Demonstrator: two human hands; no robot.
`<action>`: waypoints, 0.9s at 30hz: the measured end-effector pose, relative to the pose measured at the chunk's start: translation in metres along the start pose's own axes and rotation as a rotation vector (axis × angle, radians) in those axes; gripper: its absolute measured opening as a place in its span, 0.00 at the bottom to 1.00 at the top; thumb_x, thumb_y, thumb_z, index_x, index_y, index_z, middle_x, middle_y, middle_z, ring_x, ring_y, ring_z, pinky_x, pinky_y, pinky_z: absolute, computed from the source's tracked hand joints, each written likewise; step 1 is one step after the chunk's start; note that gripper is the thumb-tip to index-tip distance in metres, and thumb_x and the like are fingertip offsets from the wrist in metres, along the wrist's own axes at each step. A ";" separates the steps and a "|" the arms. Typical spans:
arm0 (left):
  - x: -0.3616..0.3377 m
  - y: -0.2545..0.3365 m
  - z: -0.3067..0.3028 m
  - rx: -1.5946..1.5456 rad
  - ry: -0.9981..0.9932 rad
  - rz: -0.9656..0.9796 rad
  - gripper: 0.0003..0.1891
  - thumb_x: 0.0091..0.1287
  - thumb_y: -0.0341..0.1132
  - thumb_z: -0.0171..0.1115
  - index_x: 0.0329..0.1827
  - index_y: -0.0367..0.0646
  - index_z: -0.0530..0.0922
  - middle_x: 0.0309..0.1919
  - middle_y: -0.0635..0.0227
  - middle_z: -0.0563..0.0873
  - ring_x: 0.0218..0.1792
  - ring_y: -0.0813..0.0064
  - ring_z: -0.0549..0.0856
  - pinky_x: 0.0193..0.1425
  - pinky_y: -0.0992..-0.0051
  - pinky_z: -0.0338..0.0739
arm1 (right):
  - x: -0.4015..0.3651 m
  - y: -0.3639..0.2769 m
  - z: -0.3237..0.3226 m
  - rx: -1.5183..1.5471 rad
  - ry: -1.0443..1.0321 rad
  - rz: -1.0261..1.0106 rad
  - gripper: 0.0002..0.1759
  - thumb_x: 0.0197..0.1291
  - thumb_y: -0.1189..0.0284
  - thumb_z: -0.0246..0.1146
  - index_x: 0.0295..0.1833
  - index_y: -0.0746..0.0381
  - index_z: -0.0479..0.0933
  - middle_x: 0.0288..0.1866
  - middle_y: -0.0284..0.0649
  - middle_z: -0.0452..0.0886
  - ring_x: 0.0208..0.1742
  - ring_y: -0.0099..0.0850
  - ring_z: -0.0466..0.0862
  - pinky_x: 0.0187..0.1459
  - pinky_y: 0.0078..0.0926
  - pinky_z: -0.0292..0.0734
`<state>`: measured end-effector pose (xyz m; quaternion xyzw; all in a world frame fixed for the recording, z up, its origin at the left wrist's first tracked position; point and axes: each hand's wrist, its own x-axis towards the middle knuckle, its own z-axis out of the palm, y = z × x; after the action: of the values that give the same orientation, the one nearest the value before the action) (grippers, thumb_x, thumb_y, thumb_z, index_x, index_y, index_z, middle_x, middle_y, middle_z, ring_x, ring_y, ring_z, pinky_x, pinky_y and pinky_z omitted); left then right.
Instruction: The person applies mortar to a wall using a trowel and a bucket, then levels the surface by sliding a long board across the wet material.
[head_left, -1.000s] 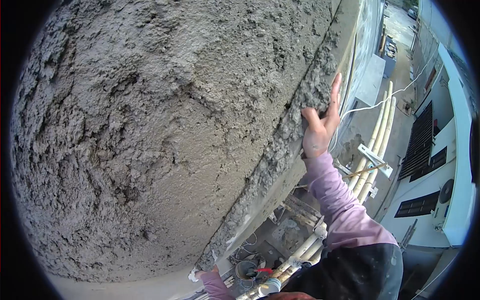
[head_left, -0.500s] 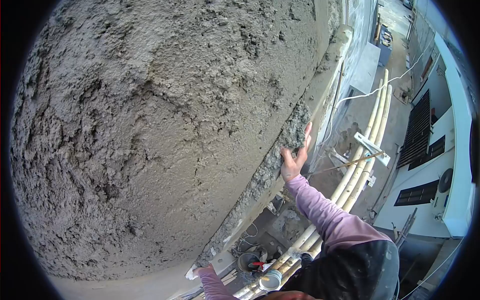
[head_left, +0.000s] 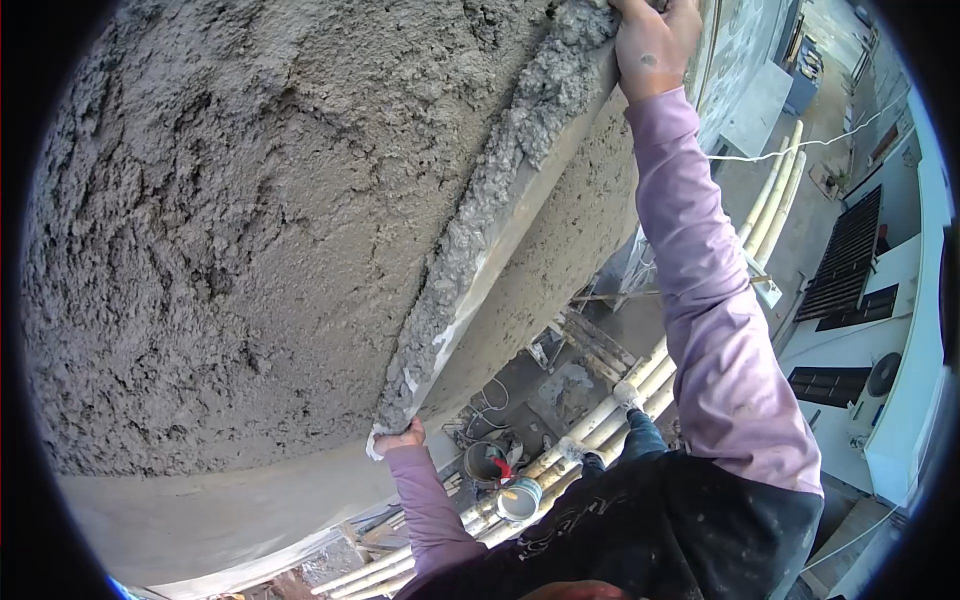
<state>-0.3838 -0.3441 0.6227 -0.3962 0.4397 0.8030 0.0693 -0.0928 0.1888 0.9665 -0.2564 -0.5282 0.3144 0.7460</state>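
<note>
A long straight bar (head_left: 492, 278) lies slantwise across the rough, wet grey mortar wall (head_left: 250, 200). Thick mortar (head_left: 460, 235) is heaped along its wall-side edge. My left hand (head_left: 400, 438) is closed round the bar's lower end. Up at the top of the view, my right hand (head_left: 655, 45) grips the other end, with its fingertips partly cut off by the frame edge.
Pale bamboo poles (head_left: 600, 425) run below me, with my feet near them. A dark bucket (head_left: 486, 462) and a lighter bucket (head_left: 520, 498) stand beside the poles. A white cable (head_left: 800, 146) crosses the alley, and a white building (head_left: 835, 345) is at the right.
My right hand has moved up to the top of the view, and my left hand slightly up. The bar now stands steeper, with more of the wall surface beneath it showing.
</note>
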 end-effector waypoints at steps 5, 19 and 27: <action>-0.010 0.004 -0.061 0.214 0.162 -0.103 0.28 0.72 0.57 0.36 0.66 0.60 0.76 0.62 0.76 0.82 0.62 0.69 0.79 0.61 0.54 0.70 | -0.098 0.031 -0.063 -0.346 0.019 -0.018 0.57 0.42 0.80 0.63 0.83 0.56 0.49 0.60 0.53 0.62 0.65 0.47 0.66 0.70 0.37 0.60; 0.070 0.013 -0.090 -0.109 0.118 0.070 0.32 0.65 0.64 0.44 0.70 0.62 0.71 0.67 0.76 0.78 0.65 0.69 0.76 0.59 0.54 0.72 | -0.140 0.039 -0.021 -0.024 0.004 -0.014 0.58 0.41 0.80 0.62 0.82 0.67 0.45 0.79 0.49 0.55 0.77 0.44 0.58 0.79 0.35 0.45; 0.115 -0.002 -0.055 -0.071 0.090 -0.022 0.31 0.70 0.60 0.36 0.67 0.57 0.75 0.64 0.74 0.81 0.60 0.71 0.82 0.56 0.57 0.79 | -0.161 0.078 -0.010 -0.092 -0.004 -0.017 0.58 0.38 0.79 0.60 0.81 0.67 0.47 0.78 0.52 0.56 0.70 0.47 0.61 0.76 0.39 0.49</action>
<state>-0.4290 -0.4125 0.5246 -0.4390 0.4093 0.7986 0.0439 -0.1379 0.1220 0.8067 -0.2853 -0.5457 0.2838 0.7351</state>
